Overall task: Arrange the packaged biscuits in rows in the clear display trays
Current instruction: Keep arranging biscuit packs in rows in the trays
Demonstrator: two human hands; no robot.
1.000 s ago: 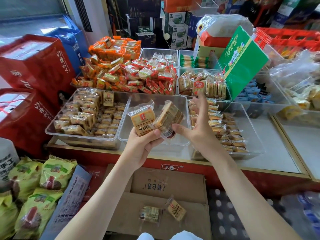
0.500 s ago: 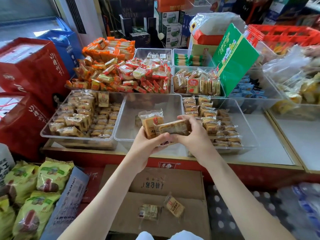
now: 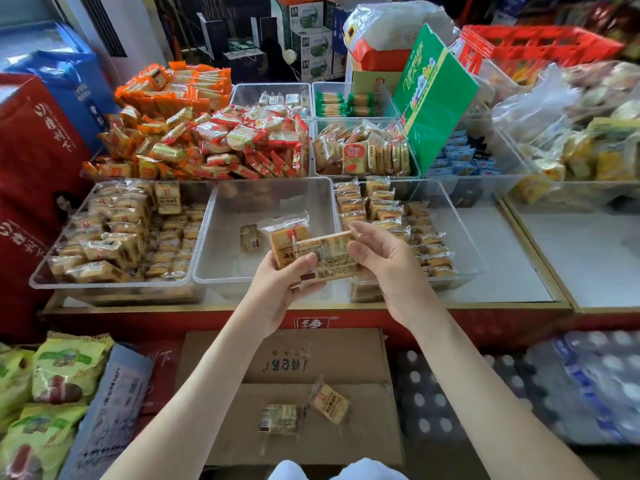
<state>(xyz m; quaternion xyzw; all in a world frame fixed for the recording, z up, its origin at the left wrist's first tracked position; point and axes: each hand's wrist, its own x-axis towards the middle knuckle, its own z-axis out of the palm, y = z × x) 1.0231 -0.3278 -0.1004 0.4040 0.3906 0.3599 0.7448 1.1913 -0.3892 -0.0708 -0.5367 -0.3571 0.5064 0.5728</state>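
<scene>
My left hand (image 3: pixel 277 292) and my right hand (image 3: pixel 388 268) together hold two tan biscuit packets over the near edge of the middle clear tray (image 3: pixel 221 216). The back packet (image 3: pixel 287 237) stands upright in my left hand. The front packet (image 3: pixel 329 258) lies flat against it, pinched at its right end by my right fingers and under my left thumb. One small packet (image 3: pixel 250 237) lies alone in the middle tray. The left tray (image 3: pixel 45 275) holds many loose packets. The right tray (image 3: pixel 464 230) holds packets in rows.
A cardboard box (image 3: pixel 294 403) below the counter carries two stray packets (image 3: pixel 278 419) (image 3: pixel 329 403). Red boxes (image 3: pixel 31 161) stand at the left, green snack bags (image 3: pixel 65 372) at the lower left, bottled water packs (image 3: pixel 571 386) at the lower right. Trays of other snacks fill the back.
The right hand brought its packet from a tilted, separate position flat against the left hand's packet. Both hands dropped lower, toward the middle tray's near edge.
</scene>
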